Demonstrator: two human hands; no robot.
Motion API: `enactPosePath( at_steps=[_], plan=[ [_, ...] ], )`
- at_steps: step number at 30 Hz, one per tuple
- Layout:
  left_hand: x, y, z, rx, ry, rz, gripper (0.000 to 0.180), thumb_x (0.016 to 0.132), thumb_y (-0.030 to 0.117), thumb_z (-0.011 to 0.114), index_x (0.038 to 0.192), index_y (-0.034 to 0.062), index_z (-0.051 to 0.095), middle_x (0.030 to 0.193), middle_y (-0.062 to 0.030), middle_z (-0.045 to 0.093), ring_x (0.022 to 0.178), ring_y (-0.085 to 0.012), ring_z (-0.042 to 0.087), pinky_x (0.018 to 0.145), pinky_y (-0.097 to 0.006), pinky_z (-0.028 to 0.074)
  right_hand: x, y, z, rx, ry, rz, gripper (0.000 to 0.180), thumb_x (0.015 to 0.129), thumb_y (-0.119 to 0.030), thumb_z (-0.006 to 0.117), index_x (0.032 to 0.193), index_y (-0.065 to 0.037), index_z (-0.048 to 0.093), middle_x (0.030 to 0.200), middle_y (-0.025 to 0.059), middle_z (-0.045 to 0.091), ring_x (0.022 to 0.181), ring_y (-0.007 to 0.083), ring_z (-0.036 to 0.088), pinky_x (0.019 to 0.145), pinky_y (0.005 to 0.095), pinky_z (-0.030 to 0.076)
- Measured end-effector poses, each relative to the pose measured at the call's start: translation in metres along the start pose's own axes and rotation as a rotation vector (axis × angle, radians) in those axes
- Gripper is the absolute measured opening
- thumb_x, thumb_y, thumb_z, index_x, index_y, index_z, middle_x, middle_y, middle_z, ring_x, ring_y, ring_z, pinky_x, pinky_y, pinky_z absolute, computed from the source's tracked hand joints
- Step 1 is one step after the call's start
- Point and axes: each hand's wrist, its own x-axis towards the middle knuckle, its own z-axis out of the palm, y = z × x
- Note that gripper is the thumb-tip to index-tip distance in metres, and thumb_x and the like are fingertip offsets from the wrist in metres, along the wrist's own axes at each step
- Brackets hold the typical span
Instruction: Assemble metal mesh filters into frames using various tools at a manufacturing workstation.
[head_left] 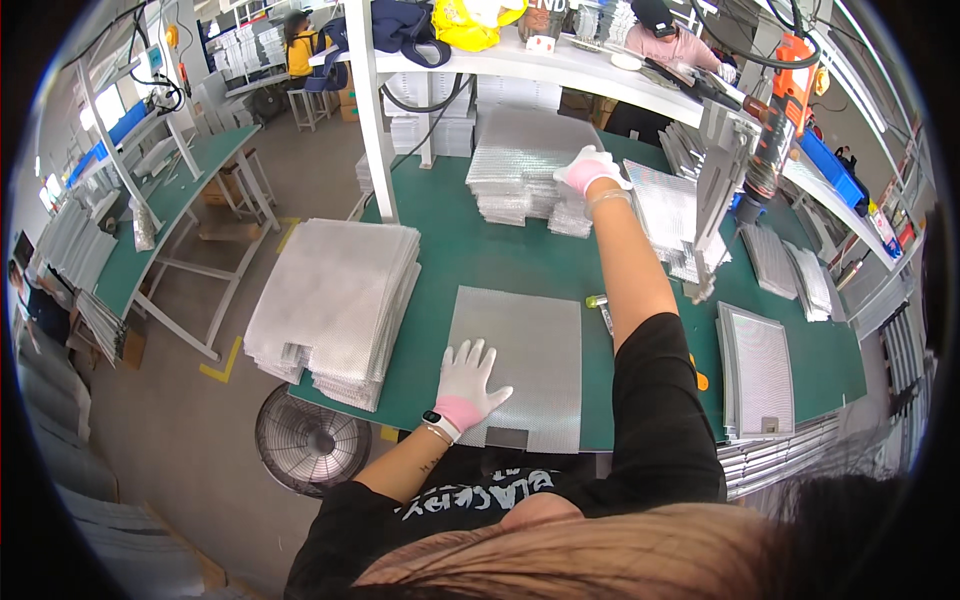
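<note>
A grey mesh sheet (535,345) with a notch in its near edge lies flat on the green table before me. My left hand (468,385), in a white and pink glove, rests on its left part with the fingers spread. My right hand (594,172), gloved alike, reaches out to the near right corner of a far stack of mesh sheets (530,150). Its fingertips are hard to make out there, so whether they grip a sheet is unclear. To the left stands another tall stack of notched mesh sheets (335,270).
An orange power tool (785,100) hangs from a metal stand (715,190) at the right. Framed mesh panels (760,370) lie near the right edge. A green-capped tool (597,301) sits beside my right forearm. A floor fan (312,440) stands below left. A shelf post (370,120) rises behind.
</note>
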Motion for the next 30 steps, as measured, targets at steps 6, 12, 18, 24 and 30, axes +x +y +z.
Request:
enactPosePath(
  at_steps=[6,12,18,24,30],
  plan=[
    [0.002,0.000,0.007,-0.005,0.016,0.010,0.078,0.086,0.056,0.058,0.142,0.0034,0.045,0.149,-0.0210,0.039,0.139,-0.0380,0.033,0.116,-0.054,0.020,0.003,-0.008,0.000,-0.073,0.238,0.006,0.062,0.084,-0.035,0.064,0.140,-0.015,0.047,0.144,0.0110,0.044,0.129,0.0359,0.051,0.111,0.0639,0.027],
    [0.000,-0.002,0.007,-0.008,0.029,0.003,0.077,0.085,0.056,0.059,0.141,0.0029,0.046,0.147,-0.0213,0.040,0.138,-0.0379,0.034,0.115,-0.055,0.021,0.009,-0.002,0.002,-0.072,0.546,-0.315,0.042,0.084,-0.022,0.059,0.125,-0.012,0.060,0.130,0.0155,0.056,0.118,0.0301,0.059,0.105,0.0539,0.038],
    [0.011,0.007,0.006,-0.029,0.072,0.084,0.076,0.085,0.055,0.060,0.138,0.0024,0.048,0.145,-0.0218,0.042,0.136,-0.0377,0.035,0.114,-0.055,0.023,0.094,0.062,-0.009,1.058,0.698,-0.473,0.074,0.076,-0.001,0.069,0.144,-0.001,0.041,0.106,0.0157,0.065,0.086,0.0280,0.066,0.080,0.0355,0.054],
    [0.001,-0.002,0.006,-0.011,0.058,0.022,0.076,0.086,0.055,0.059,0.139,0.0024,0.047,0.146,-0.0219,0.041,0.136,-0.0381,0.035,0.114,-0.055,0.023,0.071,0.061,0.007,1.283,-0.178,-0.245,0.090,0.083,0.002,0.063,0.157,-0.017,0.015,0.098,0.0106,0.062,0.065,0.0147,0.058,0.055,0.0299,0.051],
    [0.002,-0.001,0.005,-0.019,-0.014,-0.001,0.077,0.088,0.057,0.056,0.143,0.0039,0.044,0.151,-0.0204,0.036,0.142,-0.0382,0.030,0.117,-0.055,0.019,0.050,0.077,-0.001,1.771,-0.072,-0.841,0.082,0.089,-0.004,0.064,0.156,-0.020,0.019,0.111,0.0076,0.064,0.080,0.0124,0.059,0.076,0.0312,0.053]
  ],
)
